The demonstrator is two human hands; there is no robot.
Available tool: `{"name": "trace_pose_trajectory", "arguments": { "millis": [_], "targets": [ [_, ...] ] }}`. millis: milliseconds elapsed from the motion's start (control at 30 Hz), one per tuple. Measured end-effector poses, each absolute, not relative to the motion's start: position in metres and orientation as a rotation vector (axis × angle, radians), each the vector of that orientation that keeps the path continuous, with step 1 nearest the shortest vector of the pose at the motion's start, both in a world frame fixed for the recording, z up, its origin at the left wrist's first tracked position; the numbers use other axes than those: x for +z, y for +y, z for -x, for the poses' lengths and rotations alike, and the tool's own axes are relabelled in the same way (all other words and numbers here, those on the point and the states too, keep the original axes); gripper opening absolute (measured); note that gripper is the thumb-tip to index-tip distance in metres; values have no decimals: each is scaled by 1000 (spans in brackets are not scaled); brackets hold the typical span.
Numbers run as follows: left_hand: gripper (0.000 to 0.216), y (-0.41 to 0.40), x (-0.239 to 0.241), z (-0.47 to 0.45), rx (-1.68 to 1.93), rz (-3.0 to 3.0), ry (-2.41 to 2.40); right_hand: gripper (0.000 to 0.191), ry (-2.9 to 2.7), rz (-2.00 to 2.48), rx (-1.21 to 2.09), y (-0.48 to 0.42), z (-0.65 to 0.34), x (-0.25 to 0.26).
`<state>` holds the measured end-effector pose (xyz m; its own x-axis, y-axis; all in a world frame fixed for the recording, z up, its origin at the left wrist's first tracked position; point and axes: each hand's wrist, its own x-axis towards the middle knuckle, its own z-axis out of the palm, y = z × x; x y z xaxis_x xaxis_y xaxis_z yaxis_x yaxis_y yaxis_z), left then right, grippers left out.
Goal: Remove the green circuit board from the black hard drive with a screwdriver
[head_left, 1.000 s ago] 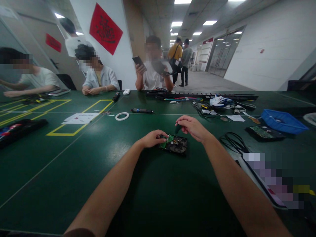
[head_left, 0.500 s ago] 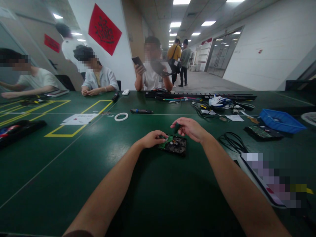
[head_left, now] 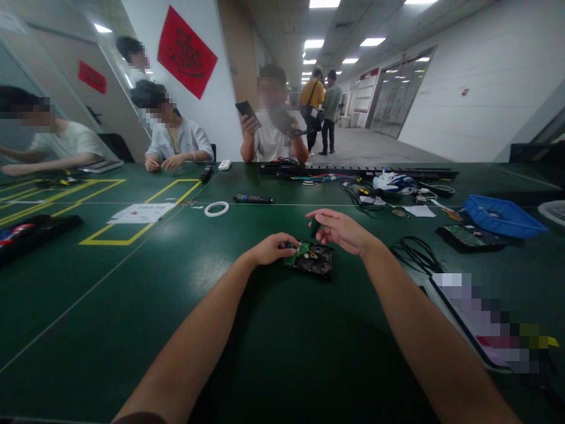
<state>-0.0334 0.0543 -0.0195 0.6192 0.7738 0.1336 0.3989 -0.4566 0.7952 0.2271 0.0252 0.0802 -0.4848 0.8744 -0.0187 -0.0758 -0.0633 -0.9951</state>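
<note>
Green tabletop [head_left: 273, 341] on my feed bears the hard drive [head_left: 321, 262] — likely dense, rigid, best held by its edges, circuit board [head_left: 302, 253] fragile — my left hand [head_left: 274, 248] touching its left end with bent fingers, grip unclear, my right hand [head_left: 343, 229] pinching a dark tool [head_left: 315, 228].

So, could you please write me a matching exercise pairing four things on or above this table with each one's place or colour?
Things:
1. central hard drive
2. dark tool handle
3. ring
4. tray

Places or colours:
A. white
B. held in the right hand
C. blue
D. touched by the left hand

Pairs: 1-D, 2-B, 3-A, 4-C
</note>
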Motion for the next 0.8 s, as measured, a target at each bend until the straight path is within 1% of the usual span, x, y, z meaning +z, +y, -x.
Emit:
{"name": "trace_pose_trajectory", "arguments": {
  "millis": [300, 533, 800],
  "targets": [
    [33, 54, -20, 33, 645, -2083, 908, 19, -1443, 977, 1463, 29, -229, 79],
    [32, 54, -19, 34, 635, -2078, 928, 16, -1433, 948, 1473, 30, -227, 78],
    [33, 55, -20, 34, 627, -2077, 920, 18, -1393, 881, 1551, 31, -227, 76]
  ]
}}
